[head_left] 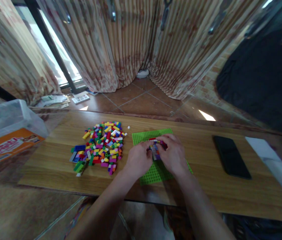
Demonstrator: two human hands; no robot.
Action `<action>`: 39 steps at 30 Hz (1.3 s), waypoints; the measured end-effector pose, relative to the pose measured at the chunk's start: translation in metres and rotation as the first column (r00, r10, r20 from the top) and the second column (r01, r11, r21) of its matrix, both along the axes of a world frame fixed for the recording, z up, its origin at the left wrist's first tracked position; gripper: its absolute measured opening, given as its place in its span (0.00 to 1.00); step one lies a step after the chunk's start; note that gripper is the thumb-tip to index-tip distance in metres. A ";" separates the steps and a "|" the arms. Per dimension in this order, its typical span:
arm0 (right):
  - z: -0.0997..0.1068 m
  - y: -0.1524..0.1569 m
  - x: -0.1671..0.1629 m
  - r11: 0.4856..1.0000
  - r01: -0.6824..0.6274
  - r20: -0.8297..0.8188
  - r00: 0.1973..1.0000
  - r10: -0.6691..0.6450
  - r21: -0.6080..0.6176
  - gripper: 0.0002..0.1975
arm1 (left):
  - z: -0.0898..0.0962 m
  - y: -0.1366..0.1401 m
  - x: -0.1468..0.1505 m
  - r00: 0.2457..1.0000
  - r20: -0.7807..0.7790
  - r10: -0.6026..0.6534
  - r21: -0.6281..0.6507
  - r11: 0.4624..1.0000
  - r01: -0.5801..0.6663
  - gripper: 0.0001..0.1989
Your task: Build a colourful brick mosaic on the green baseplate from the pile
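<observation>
Fiddly two-handed bit in progress

So both bare hands are in on the same thing here; the left hand (140, 159) has its fingers curled in and bunched against the left side of a small cluster of multicoloured plastic bricks (155, 152), and the right hand (173, 154) is bent round the other side with thumb and fingers nearly together on it; neither grip looks wide, though the fingers hide a lot. The cluster is over the middle of a bright green studded plastic baseplate (148, 176); can't tell whether it's touching the studs or held just above them.

My read: this is a fitting or adjusting step; I can't make out which single piece is being handled. The next move, I'd say, calls for one hand to steady the cluster while the other lines up studs and presses straight; a sideways shove could pop something loose.

If more pieces are wanted, the loose pile of mixed-colour plastic bricks (106, 146) is on the brown wood-grain tabletop (56, 160), just left of the baseplate and on the left hand's side; the flat black rectangular phone-like slab (231, 156) lies well apart on the right, out of the way.
</observation>
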State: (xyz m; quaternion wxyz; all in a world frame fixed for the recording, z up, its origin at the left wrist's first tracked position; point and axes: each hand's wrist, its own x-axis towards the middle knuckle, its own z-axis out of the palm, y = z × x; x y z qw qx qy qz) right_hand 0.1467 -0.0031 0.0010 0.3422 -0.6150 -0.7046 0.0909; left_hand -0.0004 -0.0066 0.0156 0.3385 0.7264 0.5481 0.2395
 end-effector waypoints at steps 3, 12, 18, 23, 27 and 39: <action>0.001 -0.001 0.000 0.999 0.032 -0.035 0.999 -0.031 0.014 0.09 | 0.000 0.000 0.000 1.000 -0.016 0.008 -0.004 1.000 -0.009 0.23; -0.003 0.008 -0.001 0.993 0.111 -0.089 0.990 -0.107 0.036 0.08 | -0.003 0.000 0.000 1.000 -0.014 0.024 0.003 1.000 -0.024 0.23; -0.003 0.009 0.002 0.995 0.095 -0.161 0.982 -0.097 -0.016 0.08 | -0.004 0.000 0.001 0.999 -0.020 0.028 0.009 1.000 -0.027 0.23; -0.004 0.010 0.005 0.996 0.068 -0.199 0.977 -0.077 -0.053 0.07 | -0.001 -0.001 0.001 1.000 -0.018 0.020 0.004 1.000 -0.020 0.23; -0.007 0.011 0.005 0.996 0.077 -0.208 0.974 -0.086 -0.053 0.07 | 0.000 -0.001 0.001 0.999 -0.034 0.026 0.001 1.000 -0.026 0.22; -0.007 0.012 0.002 0.993 0.098 -0.219 0.969 -0.111 -0.069 0.06 | -0.001 0.001 -0.001 0.999 0.030 0.037 0.000 0.999 -0.037 0.20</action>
